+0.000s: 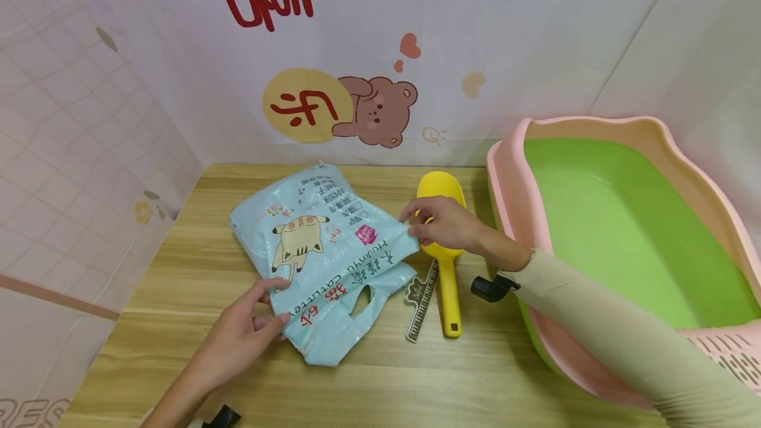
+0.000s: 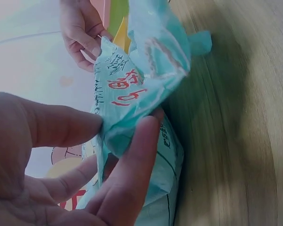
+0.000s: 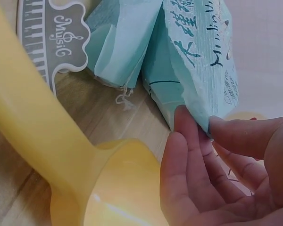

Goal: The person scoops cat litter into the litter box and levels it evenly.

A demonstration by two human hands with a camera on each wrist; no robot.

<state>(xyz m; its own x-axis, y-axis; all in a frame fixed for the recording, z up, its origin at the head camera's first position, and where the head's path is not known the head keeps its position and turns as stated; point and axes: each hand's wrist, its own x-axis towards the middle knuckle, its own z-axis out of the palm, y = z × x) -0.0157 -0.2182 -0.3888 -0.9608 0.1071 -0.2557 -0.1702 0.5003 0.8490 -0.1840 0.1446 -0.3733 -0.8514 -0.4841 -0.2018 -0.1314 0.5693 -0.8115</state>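
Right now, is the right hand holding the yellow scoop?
No, the right hand pinches the blue bag by its edge.

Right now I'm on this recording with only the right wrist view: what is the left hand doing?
Observer: The left hand pinches the left edge of the blue bag.
Operator: Anything standing to the right of the yellow scoop?
Observer: Yes, in the head view a pink-and-green tray stands there.
Operator: My picture cuts off the scoop's handle. How does it end?
Observer: With a small square hole near its tip.
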